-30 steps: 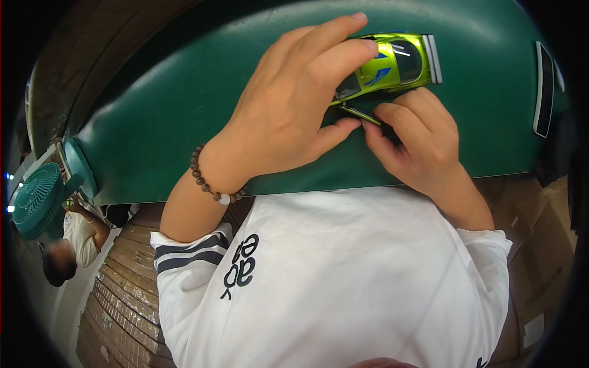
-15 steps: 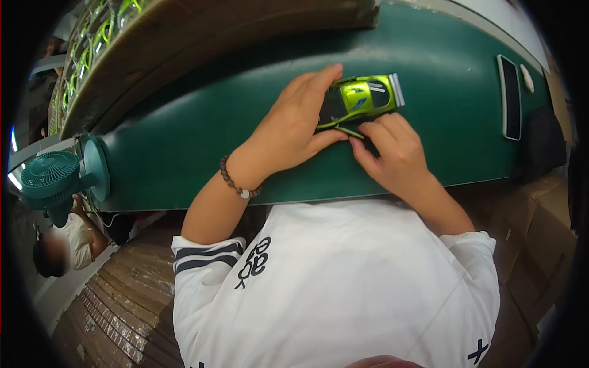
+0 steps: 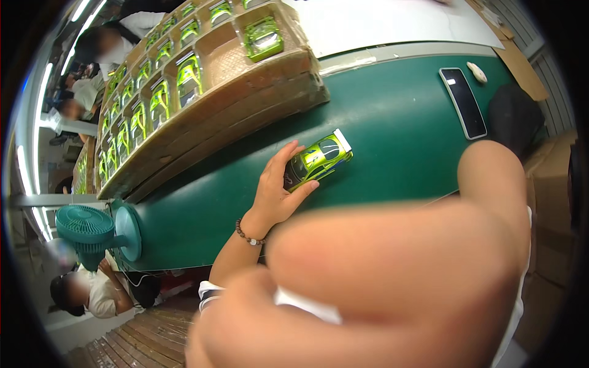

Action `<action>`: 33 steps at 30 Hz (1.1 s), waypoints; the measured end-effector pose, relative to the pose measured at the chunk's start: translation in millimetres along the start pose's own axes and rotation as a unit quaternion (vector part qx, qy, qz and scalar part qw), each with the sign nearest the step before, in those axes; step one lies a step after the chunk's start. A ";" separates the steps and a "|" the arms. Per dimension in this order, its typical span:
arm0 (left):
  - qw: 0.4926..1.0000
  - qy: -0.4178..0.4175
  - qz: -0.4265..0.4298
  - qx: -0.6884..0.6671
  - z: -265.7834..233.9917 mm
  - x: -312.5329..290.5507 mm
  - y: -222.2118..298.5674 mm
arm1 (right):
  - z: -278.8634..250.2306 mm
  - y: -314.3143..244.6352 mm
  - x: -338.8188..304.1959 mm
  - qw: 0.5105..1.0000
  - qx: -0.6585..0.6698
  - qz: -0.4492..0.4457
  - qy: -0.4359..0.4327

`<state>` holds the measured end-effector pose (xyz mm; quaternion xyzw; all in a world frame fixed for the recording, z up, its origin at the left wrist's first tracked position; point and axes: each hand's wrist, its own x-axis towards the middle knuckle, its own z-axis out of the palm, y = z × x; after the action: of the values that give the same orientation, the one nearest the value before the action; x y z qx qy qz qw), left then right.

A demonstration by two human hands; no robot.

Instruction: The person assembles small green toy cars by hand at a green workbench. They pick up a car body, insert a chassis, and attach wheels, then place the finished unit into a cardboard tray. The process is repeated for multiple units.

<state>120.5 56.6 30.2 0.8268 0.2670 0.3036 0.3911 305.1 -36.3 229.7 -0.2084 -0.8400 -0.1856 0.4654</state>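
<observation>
A shiny lime-green toy car [image 3: 318, 157] with a dark front end and a pale rear wing rests on the green table. My left hand [image 3: 274, 188] is wrapped round the dark end, thumb on the near side and fingers on the far side. A beaded bracelet [image 3: 248, 238] circles that wrist. Large and blurred, my right hand [image 3: 392, 264] is raised close to the camera, away from the car. Its fingers look bent, but motion blur hides what they hold, if anything. It covers the lower middle of the view.
A divided cardboard tray [image 3: 230, 64] of similar green cars stands on the table's far left. A teal fan [image 3: 86, 228] is at the left end. At the right lie a phone [image 3: 463, 104], a small white object [image 3: 477, 72] and a dark bundle [image 3: 514, 119]. Other people sit at left.
My right hand has left the car's side, where a green panel stuck out, and come up near the camera. My left hand stays on the car. The view has shifted, showing more of the tray.
</observation>
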 end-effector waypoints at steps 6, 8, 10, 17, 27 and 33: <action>0.997 0.075 0.031 -0.008 -5.4 -1.3 -4.4 | -19.8 -15.8 -11.1 0.997 -0.070 -0.017 0.016; 0.986 0.087 -0.067 -0.122 -7.9 -14.5 5.3 | -23.3 0.3 -23.2 0.996 -0.087 0.011 0.017; 0.953 0.071 -0.086 -0.282 2.2 0.1 6.2 | -28.2 40.3 -46.6 0.978 -0.156 0.119 -0.066; 0.947 0.041 -0.117 -0.296 -5.4 4.7 1.0 | 69.7 378.4 -182.8 0.859 -0.148 0.460 -0.168; 0.945 -0.014 -0.161 -0.284 -16.1 2.4 -2.1 | 118.1 550.7 -223.7 0.796 -0.232 0.350 -0.437; 0.945 -0.020 -0.173 -0.276 -18.0 3.1 -1.5 | 120.0 545.9 -216.2 0.793 -0.182 0.394 -0.427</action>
<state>109.4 68.3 39.1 0.6335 0.3034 0.2769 0.6557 609.8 447.0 48.5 -0.6602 -0.7491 -0.0274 0.0463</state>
